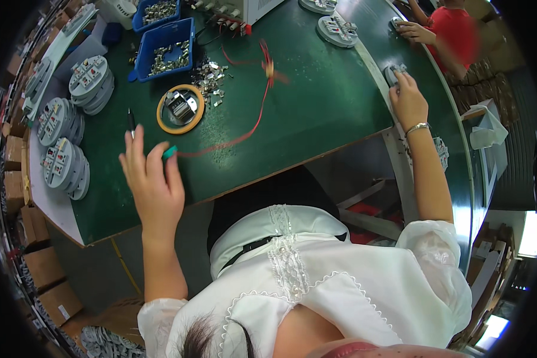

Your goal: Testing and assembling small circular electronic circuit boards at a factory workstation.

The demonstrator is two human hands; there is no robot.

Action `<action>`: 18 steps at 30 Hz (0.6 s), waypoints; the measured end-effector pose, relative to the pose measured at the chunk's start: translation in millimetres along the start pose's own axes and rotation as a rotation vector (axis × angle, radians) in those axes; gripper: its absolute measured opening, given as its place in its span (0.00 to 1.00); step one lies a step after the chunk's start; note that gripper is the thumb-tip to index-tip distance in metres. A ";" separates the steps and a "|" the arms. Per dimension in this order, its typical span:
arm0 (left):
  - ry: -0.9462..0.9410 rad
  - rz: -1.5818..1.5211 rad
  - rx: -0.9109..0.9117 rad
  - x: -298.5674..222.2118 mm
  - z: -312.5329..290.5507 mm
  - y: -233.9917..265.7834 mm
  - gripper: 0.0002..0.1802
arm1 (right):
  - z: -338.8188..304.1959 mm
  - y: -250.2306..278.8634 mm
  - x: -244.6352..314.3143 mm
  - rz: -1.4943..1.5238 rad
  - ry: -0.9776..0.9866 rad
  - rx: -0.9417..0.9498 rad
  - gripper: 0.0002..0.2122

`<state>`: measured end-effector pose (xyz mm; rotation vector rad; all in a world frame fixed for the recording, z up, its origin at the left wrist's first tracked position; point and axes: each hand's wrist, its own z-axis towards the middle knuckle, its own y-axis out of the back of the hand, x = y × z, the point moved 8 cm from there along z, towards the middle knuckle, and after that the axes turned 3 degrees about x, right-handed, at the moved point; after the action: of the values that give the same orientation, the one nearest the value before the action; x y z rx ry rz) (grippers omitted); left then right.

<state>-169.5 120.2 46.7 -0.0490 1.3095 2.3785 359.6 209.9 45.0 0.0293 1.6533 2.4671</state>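
My left hand [154,185] is over the left part of the green table, thumb and forefinger pinched on a green-handled clip [170,152]. From that clip a red wire [238,140] runs right and up across the table. Just past my other left fingertips is a black pen-like stick [131,119]; whether they touch it I cannot tell. To the right, my right hand [410,102] reaches over the side strip, its fingers closed on a grey round base [392,74], which they partly hide. A yellow tape ring [160,116] with metal pieces inside lies above my left hand.
Stacks of grey round bases [89,80] stand on the left. Blue bins [188,45] hold small metal parts, with loose parts [212,77] spilled beside them. More bases [338,31] sit far right. A co-worker's hand [417,33] is at another base.
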 end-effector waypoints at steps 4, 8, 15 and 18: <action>0.137 0.148 0.054 23.6 -4.1 -12.5 0.17 | 54.2 2.3 44.8 0.269 0.127 -0.054 0.18; 0.069 0.012 -0.049 -14.5 3.5 -13.4 0.20 | 96.3 -5.3 117.3 0.262 0.222 -0.072 0.22; -0.328 -0.297 0.084 -135.3 -12.5 -23.2 0.22 | 172.2 -45.2 167.8 0.001 -0.093 0.209 0.28; -0.311 -0.214 0.080 -135.5 11.0 -25.2 0.21 | 209.4 -38.1 164.3 -0.151 -0.112 0.176 0.28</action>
<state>-34.8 94.0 63.8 0.1881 1.1843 2.0549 226.0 441.0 77.5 0.0619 1.7507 2.1653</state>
